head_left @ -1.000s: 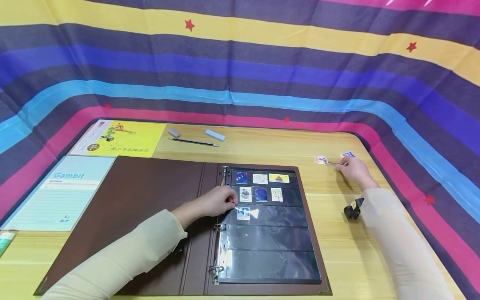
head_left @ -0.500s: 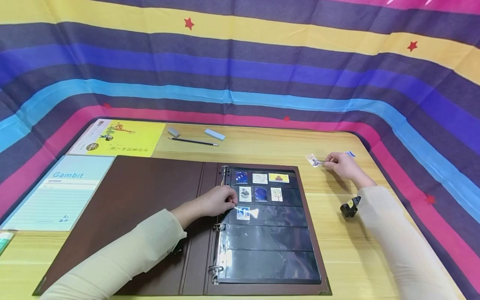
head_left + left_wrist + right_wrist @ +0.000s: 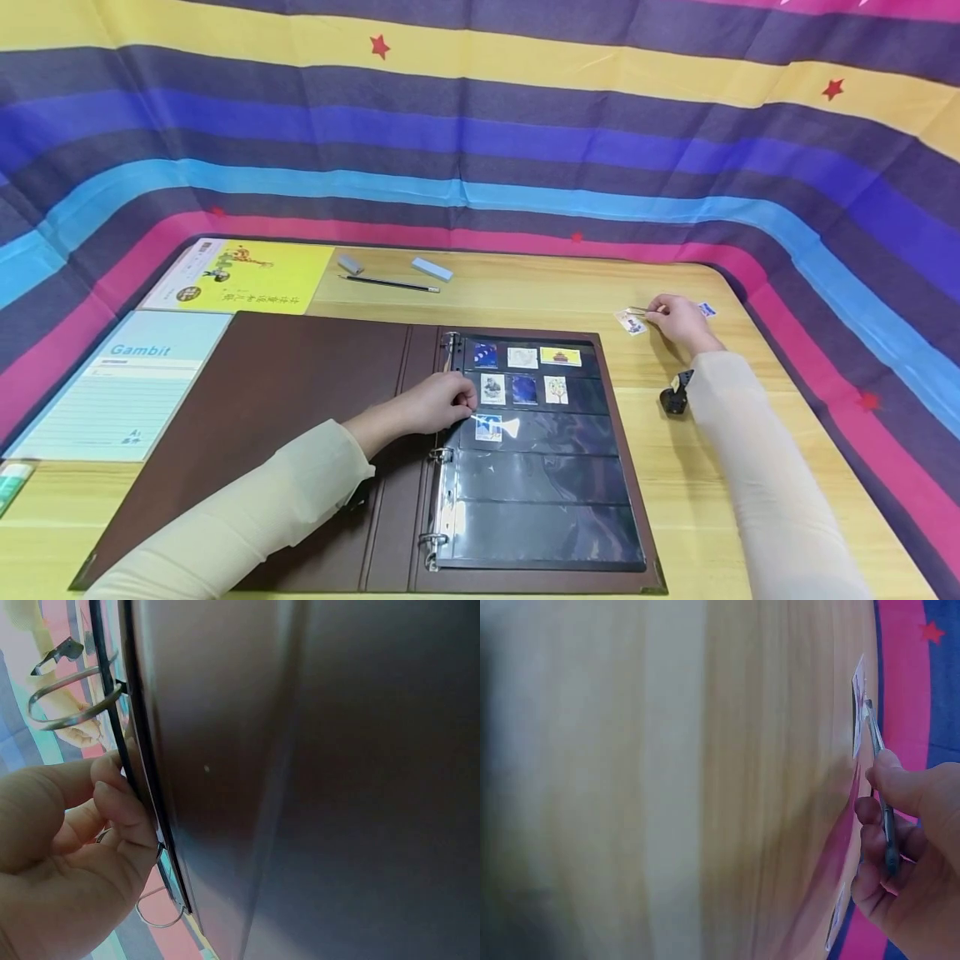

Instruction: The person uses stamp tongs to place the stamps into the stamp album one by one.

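My right hand (image 3: pixel 678 321) holds metal tweezers (image 3: pixel 881 761) at the table's far right. Their tips are at a small stamp (image 3: pixel 632 322), which lies turned at an angle; whether they clamp it I cannot tell. A blue stamp (image 3: pixel 707 309) lies just beyond that hand, partly hidden. At the ring side of the open brown stamp album (image 3: pixel 322 375), my left hand (image 3: pixel 435 402) pinches the edge of the black pocket page (image 3: pixel 540 475) with thumb and fingers. Several stamps sit in the two upper rows, and one blue-and-white stamp (image 3: pixel 488 428) is in the third row.
Left of the album lie a Gambit notepad (image 3: pixel 112 383), a yellow booklet (image 3: pixel 277 279) and a green-and-white tube (image 3: pixel 11 483). Behind it are a pencil (image 3: pixel 390 284), a grey eraser (image 3: pixel 349 264) and a white block (image 3: pixel 432 269). Striped cloth (image 3: pixel 525 150) borders the table.
My right hand with the tweezers has shifted slightly left, and the stamp at their tips has moved a little and turned. The left hand stays at the page edge.
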`<action>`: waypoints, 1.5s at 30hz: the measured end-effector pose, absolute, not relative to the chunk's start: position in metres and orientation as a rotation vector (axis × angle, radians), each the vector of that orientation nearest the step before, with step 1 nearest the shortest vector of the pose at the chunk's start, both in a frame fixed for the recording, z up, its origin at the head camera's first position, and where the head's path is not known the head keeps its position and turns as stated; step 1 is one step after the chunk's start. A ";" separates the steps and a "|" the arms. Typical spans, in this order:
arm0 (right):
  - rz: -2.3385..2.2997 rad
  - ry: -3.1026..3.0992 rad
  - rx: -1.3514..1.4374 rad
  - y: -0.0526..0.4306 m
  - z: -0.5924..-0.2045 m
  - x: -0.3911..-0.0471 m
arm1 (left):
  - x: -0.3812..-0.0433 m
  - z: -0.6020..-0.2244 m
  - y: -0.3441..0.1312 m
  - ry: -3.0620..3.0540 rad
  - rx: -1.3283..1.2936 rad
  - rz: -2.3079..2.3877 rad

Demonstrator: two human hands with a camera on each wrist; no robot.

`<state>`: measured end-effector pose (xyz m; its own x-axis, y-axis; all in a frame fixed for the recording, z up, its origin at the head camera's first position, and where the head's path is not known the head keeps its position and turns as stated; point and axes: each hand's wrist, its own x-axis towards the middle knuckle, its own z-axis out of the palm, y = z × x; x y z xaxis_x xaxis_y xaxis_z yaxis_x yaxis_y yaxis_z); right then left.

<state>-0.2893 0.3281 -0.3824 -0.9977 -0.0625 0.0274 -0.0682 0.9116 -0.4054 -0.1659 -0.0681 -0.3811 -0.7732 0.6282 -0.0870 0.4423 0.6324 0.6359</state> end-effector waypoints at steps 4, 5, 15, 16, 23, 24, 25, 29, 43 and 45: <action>0.579 -3.093 0.110 0.326 -0.377 -0.288 | -0.166 -0.380 -0.068 2.557 0.863 0.878; 0.556 -3.101 0.120 0.326 -0.376 -0.287 | -0.166 -0.380 -0.068 2.559 0.862 0.877; 0.300 -3.084 0.291 0.329 -0.364 -0.273 | -0.166 -0.381 -0.068 2.557 0.857 0.875; 0.297 -3.069 0.303 0.329 -0.363 -0.270 | -0.166 -0.381 -0.068 2.556 0.856 0.876; 0.429 -2.978 0.329 0.321 -0.348 -0.250 | -0.165 -0.382 -0.069 2.574 0.869 0.876; 0.456 -2.962 0.337 0.317 -0.346 -0.247 | -0.165 -0.381 -0.069 2.576 0.870 0.878; 0.489 -2.940 0.351 0.312 -0.344 -0.244 | -0.165 -0.381 -0.069 2.576 0.872 0.881; 0.633 -2.871 0.442 0.289 -0.341 -0.231 | -0.165 -0.381 -0.069 2.571 0.877 0.886; 0.860 -2.809 0.790 0.199 -0.370 -0.199 | -0.165 -0.382 -0.069 2.594 0.900 0.889; 0.859 -2.828 0.796 0.193 -0.375 -0.197 | -0.166 -0.382 -0.069 2.599 0.910 0.890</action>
<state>-0.1970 0.1925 -0.3752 -0.8617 -0.4569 0.2206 -0.5024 0.7077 -0.4967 -0.1658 -0.0686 -0.3819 -0.7745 0.6318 -0.0296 0.4810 0.6187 0.6212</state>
